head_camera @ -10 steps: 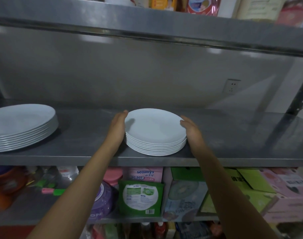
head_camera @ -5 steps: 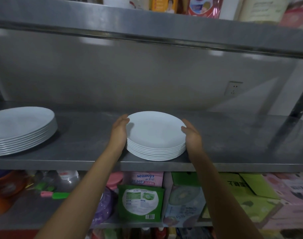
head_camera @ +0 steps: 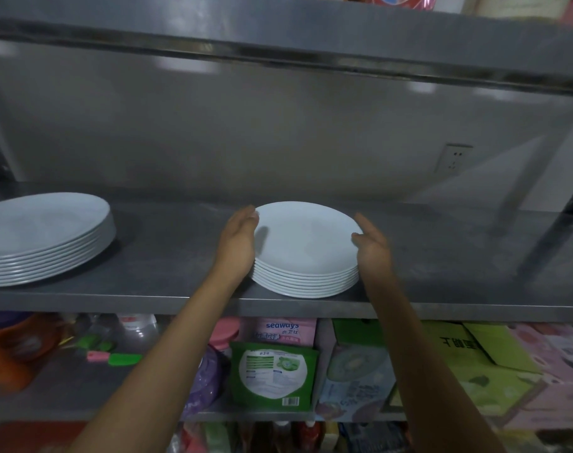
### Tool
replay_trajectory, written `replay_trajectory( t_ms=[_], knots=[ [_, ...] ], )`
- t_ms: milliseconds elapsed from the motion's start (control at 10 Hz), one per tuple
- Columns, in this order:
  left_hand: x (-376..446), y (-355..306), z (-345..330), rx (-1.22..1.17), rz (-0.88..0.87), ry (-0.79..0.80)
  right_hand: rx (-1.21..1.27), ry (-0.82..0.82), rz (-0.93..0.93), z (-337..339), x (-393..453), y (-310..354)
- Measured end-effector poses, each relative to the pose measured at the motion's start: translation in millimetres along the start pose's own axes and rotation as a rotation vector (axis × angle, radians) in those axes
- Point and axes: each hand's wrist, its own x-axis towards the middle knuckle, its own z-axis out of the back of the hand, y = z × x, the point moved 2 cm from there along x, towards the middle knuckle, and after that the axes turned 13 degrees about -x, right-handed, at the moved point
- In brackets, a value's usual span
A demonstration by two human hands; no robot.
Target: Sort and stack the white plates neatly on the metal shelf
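Bracing: flat left hand (head_camera: 237, 243) and right hand (head_camera: 371, 248), fingers extended, against small plate stack (head_camera: 306, 253).
Hidden: palms; grip unclear.
Cropped: larger stack (head_camera: 43, 237), left of the fingers.

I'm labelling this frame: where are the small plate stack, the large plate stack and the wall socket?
small plate stack (head_camera: 306, 243): head view, top plate's face
large plate stack (head_camera: 40, 223): head view, top plate's face
wall socket (head_camera: 454, 159): head view, faceplate centre

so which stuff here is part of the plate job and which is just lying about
Job: small plate stack, large plate stack, metal shelf, left hand, right hand.

Lying about: green pouch, pink seaways pack, wall socket.
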Motion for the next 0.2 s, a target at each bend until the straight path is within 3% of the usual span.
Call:
replay_trajectory(
  t_ms=[200],
  knots=[
    [-0.4,-1.6,0.9,0.014,0.021,-0.004,-0.091,0.006,0.008,-0.2,-3.4,2.3]
  ],
)
